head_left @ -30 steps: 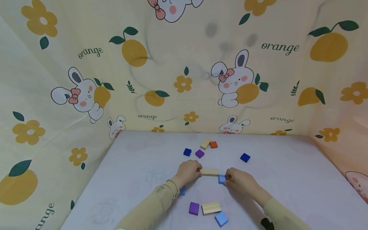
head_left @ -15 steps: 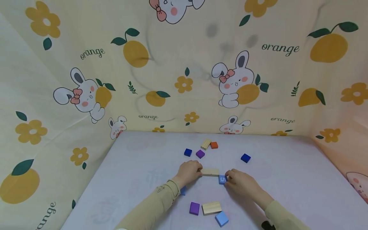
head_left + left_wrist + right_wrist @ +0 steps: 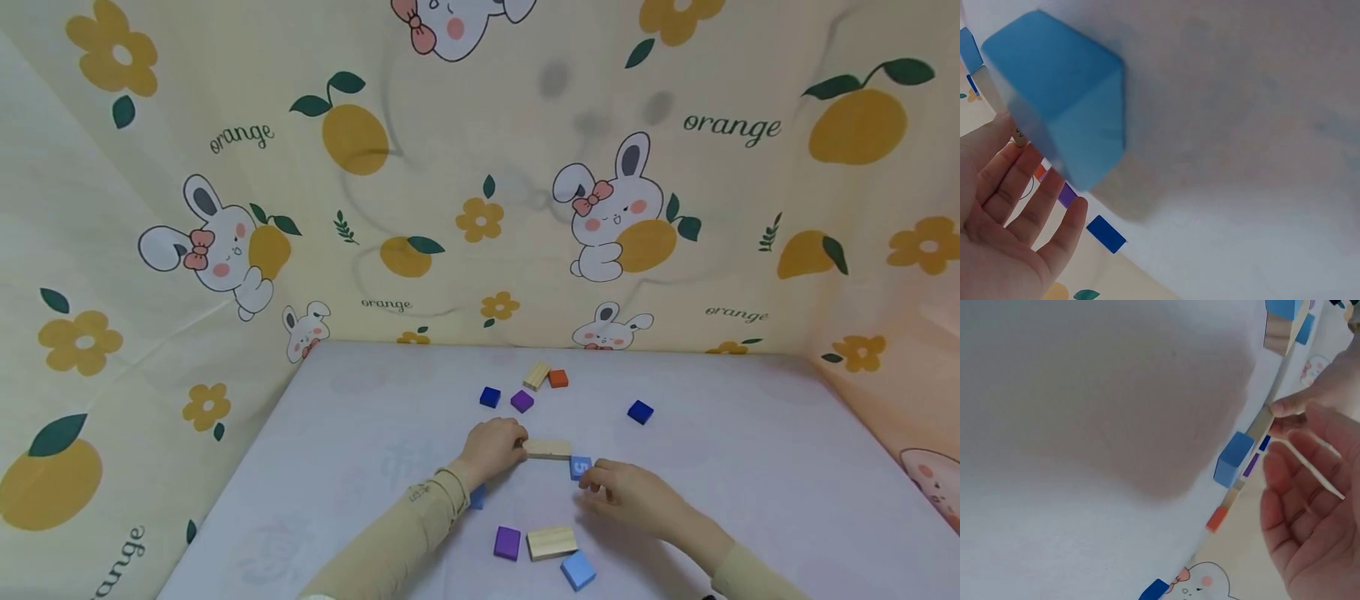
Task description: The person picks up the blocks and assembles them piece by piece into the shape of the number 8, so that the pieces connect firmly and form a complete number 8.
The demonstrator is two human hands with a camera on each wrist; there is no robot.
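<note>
My left hand (image 3: 491, 450) pinches the left end of a long, pale wooden block (image 3: 547, 450) lying on the table. At that block's right end sits a light blue block (image 3: 580, 467) with a white 5 on top; in the right wrist view the same blue block (image 3: 1234, 459) stands near the wood's end. My right hand (image 3: 633, 498) is just to the right of the numbered block, its fingers loosely bent and holding nothing. Partly hidden by my left sleeve, another light blue block (image 3: 477, 497) looms large in the left wrist view.
Nearer me lie a purple block (image 3: 507, 543), a wooden block (image 3: 552, 542) and a light blue block (image 3: 578, 571). Farther back are a dark blue block (image 3: 490, 397), a purple one (image 3: 522, 402), a wooden one (image 3: 536, 375), an orange one (image 3: 558, 379) and another dark blue block (image 3: 641, 412).
My right hand has let go of the numbered blue block and drawn back toward me and slightly right. The left hand keeps its grip on the wooden block.
</note>
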